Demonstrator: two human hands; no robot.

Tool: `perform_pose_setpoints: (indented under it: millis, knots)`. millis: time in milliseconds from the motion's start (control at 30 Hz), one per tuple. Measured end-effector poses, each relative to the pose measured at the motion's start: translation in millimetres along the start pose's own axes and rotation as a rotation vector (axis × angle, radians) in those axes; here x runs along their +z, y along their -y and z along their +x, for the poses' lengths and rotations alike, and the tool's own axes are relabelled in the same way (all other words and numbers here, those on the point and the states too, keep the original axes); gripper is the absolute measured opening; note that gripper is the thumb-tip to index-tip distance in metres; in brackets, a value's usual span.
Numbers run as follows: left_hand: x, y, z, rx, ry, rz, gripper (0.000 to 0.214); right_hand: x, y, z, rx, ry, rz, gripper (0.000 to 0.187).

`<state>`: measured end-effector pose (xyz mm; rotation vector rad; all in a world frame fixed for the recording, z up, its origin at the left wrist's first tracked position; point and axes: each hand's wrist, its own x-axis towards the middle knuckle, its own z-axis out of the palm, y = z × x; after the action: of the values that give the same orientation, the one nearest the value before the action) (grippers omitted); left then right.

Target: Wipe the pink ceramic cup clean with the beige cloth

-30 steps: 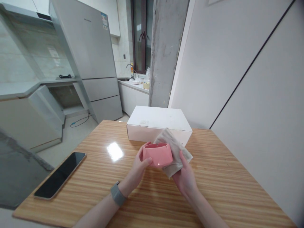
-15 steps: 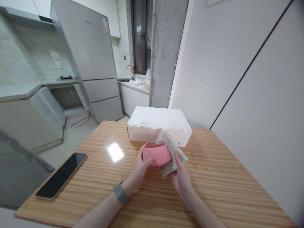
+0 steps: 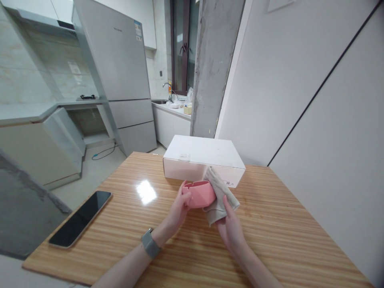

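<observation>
My left hand [image 3: 179, 206] grips the left side of a pink faceted ashtray [image 3: 200, 195], thumb on its near wall. The ashtray is held above the table, its notched rim facing up. In my right hand [image 3: 230, 226] is a folded grey cloth [image 3: 220, 200], pinched between thumb and fingers. The cloth lies against the ashtray's right side, and some of my right fingers are hidden beneath it.
Behind my hands a white box [image 3: 204, 151] stands on the wooden table [image 3: 126, 224]. A black-screened phone [image 3: 81, 219] lies near the left edge. Beyond the table are a fridge [image 3: 120, 60], a sink counter and a grey pillar [image 3: 211, 68].
My left thumb has slid left along the ashtray's near wall, and the ashtray has turned slightly. The cloth stays against its right side. The camera view has shifted a little.
</observation>
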<state>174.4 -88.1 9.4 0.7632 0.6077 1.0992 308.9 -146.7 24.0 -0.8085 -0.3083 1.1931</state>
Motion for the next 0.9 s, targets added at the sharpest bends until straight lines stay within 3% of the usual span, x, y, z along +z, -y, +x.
perform_pose_setpoints:
  millis: [100,200,333,600,900]
  knots:
    - [0.6,-3,-2,-0.076,0.053,-0.054,0.08,-2,7,6,0.009,-0.038,0.01,0.044]
    - [2.9,-7,-7,-0.015,0.091,0.058,0.077,-5,13,11,0.032,-0.059,0.011,0.045]
    - [4.8,-11,-11,0.084,0.105,0.183,0.082,-2,17,8,0.047,0.005,0.008,0.046]
    - [8.5,-13,-12,0.047,0.299,-0.057,0.068,8,15,-6,0.038,0.1,0.006,0.055]
    - [8.5,-3,-9,0.063,0.155,-0.019,0.061,-2,5,-2,-0.036,0.005,-0.037,0.049]
